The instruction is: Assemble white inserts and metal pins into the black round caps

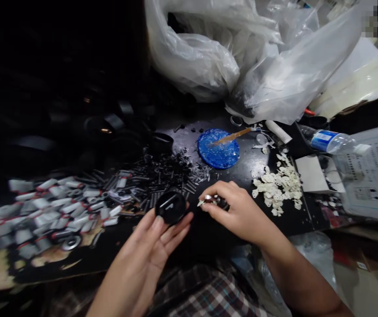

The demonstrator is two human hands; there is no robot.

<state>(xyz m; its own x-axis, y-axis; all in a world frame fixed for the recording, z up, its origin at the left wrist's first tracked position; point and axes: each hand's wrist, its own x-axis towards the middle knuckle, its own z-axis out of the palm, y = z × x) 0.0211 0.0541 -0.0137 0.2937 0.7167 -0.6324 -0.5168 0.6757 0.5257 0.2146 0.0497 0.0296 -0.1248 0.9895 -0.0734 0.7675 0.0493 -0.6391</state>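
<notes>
My left hand (157, 237) holds a round, shiny black cap-like part (171, 208) between thumb and fingers, its face turned up. To the right of it, my right hand (230, 209) is closed in a pinch around a small part with a metal end and a dark body (216, 201). A tiny pale piece shows at its fingertips. The two hands are apart. Just beyond them lies a heap of small black pieces and springs (165, 174). Off to the right of my right hand spreads a pile of small cream-coloured flat pieces (278, 185).
A blue round lid (218, 149) carries a brush with a wooden handle (231, 136). Grey cylinders with red rings (60, 200) cover the left side. Large plastic bags (202, 66) stand behind. A plastic bottle (337, 143) lies at right near a printed carton (377, 171).
</notes>
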